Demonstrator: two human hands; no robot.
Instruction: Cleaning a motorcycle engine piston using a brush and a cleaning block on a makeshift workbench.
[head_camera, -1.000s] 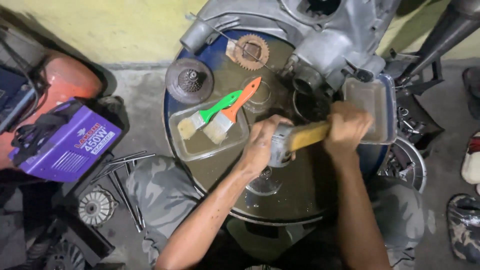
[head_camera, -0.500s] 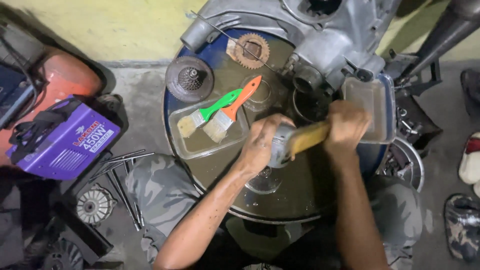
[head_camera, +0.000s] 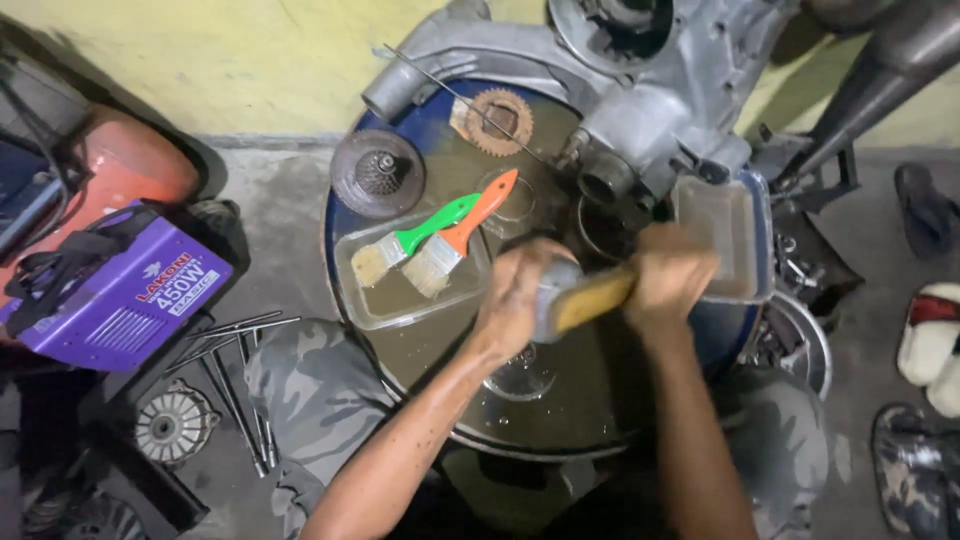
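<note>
Hammer (head_camera: 585, 300) work, by the look of it: the wooden-handled tool lies across the middle of the oily drum top, which serves as the table (head_camera: 560, 420). The right hand (head_camera: 668, 282) is clenched on the handle's far end, and the left hand (head_camera: 515, 300) is wrapped around the grey head end, probably to steady it; the motion blurs both. Just beyond them, at the far right, sits a grey engine casing (head_camera: 640, 90), propped on the drum's far rim where both arms reach it easily. To the left, a clear shallow tray (head_camera: 385, 305) holds a green-handled brush (head_camera: 410, 240) and an orange-handled brush (head_camera: 455, 240), bristles down in the tray so they stay off the dirty surface. A rusty gear (head_camera: 498, 118) lies further back. On the floor at left stand a purple box (head_camera: 120, 290) and loose metal rods (head_camera: 235, 385).
</note>
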